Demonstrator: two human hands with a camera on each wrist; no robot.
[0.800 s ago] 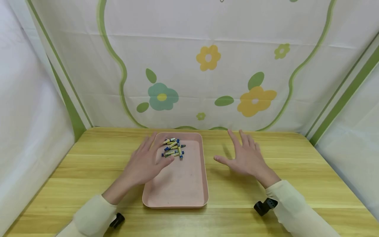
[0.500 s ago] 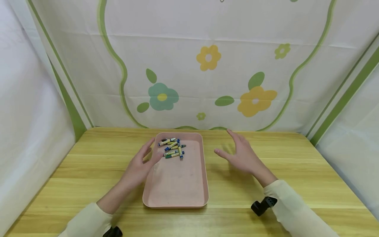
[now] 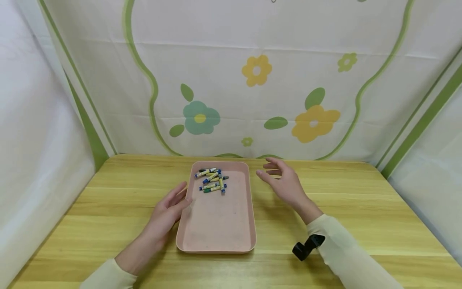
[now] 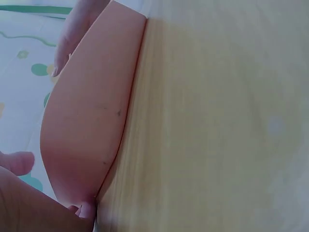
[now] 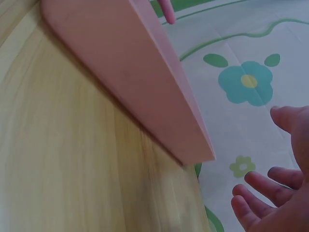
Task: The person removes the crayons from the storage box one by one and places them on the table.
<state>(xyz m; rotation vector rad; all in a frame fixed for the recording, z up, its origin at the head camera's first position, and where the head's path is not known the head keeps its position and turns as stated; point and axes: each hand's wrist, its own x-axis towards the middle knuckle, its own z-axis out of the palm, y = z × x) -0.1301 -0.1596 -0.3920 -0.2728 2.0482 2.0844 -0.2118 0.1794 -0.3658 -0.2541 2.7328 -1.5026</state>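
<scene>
A shallow pink tray [image 3: 223, 228] lies on the wooden table, with several short crayons [image 3: 213, 180] in yellow-and-blue wrappers heaped in its far left part. Along the tray's left side is my left hand [image 3: 164, 214], its thumb reaching over the rim and its fingers outside the wall. In the left wrist view those fingertips [image 4: 87, 210] sit low against the tray's wall, while the thumb [image 4: 19, 163] stands off from the rim. My right hand [image 3: 285, 184] hovers off the tray's far right side, thumb and fingers apart, holding nothing.
Wooden tabletop [image 3: 346, 200] extends on both sides of the tray. A white curtain [image 3: 223, 80] with printed flowers hangs behind the table's back edge, with more white cloth at both sides. A black wrist camera [image 3: 306, 247] is strapped to my right wrist.
My left hand has come down from over the tray and the crayons to the tray's left side. My right hand has moved slightly left toward the tray, its fingers drawn closer together.
</scene>
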